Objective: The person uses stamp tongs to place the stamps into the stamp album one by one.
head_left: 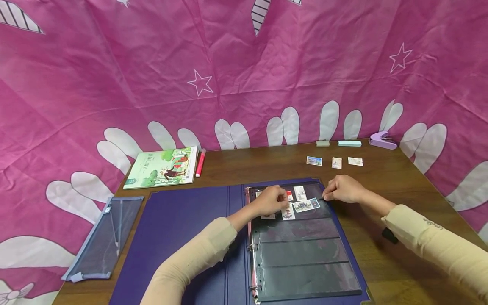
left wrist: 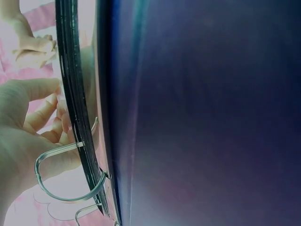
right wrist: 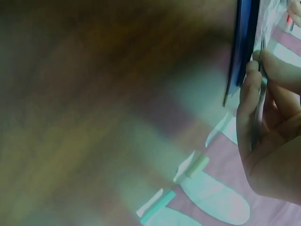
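A stamp album (head_left: 301,250) lies open on the table, its black pocket page held by metal rings (left wrist: 70,200). My left hand (head_left: 269,201) is over the top pockets, fingers bent, fingertips at the page beside a small upright stamp (head_left: 288,212); whether they pinch anything is hidden. My right hand (head_left: 343,189) pinches thin metal tweezers (right wrist: 258,113) at the page's upper right edge. The tweezers' tips reach toward a tilted stamp (head_left: 306,205) lying across the pocket strip; contact cannot be made out. Another stamp (head_left: 300,193) stands in the top row.
Beyond the album lie three loose stamps, one of them blue (head_left: 314,161). Behind them are a grey eraser (head_left: 322,143), a pale blue block (head_left: 349,143) and a purple stapler-like tool (head_left: 382,140). To the left are a book (head_left: 162,167), a red marker (head_left: 201,163) and a mesh pouch (head_left: 104,239).
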`<state>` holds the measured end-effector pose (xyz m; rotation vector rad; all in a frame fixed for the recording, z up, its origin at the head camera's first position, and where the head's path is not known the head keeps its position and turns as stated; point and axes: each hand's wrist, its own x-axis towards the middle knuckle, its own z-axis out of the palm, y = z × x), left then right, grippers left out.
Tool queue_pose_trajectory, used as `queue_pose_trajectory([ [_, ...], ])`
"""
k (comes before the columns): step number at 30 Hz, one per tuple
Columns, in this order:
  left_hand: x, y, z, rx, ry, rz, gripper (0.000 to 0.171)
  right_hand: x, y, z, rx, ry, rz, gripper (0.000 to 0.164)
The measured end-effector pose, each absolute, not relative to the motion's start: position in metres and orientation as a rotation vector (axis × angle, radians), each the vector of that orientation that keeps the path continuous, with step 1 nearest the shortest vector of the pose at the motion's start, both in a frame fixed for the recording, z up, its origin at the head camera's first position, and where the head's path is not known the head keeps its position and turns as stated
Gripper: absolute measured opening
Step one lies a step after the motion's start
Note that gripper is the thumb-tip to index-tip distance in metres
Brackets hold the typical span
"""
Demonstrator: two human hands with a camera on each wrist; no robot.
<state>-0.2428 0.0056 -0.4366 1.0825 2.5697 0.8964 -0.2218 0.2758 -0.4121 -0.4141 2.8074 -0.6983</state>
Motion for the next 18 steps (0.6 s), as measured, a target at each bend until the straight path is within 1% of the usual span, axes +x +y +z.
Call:
queue_pose_trajectory([
  [8, -0.244, 0.004, -0.437, 1.086, 2.573, 0.901, 0.011, -0.240, 0.276, -0.403, -0.589, 2.641, -0.696, 0.005],
  [14, -0.244, 0.004, -0.438, 1.077, 2.575, 0.903, 0.011, -0.259, 0.274, -0.402, -0.613, 2.499, -0.719, 0.005],
  [18, -0.244, 0.006, -0.438, 1.092, 2.551, 0.917, 0.011, -0.264, 0.274, -0.403, -0.603, 2.459, -0.750, 0.008],
])
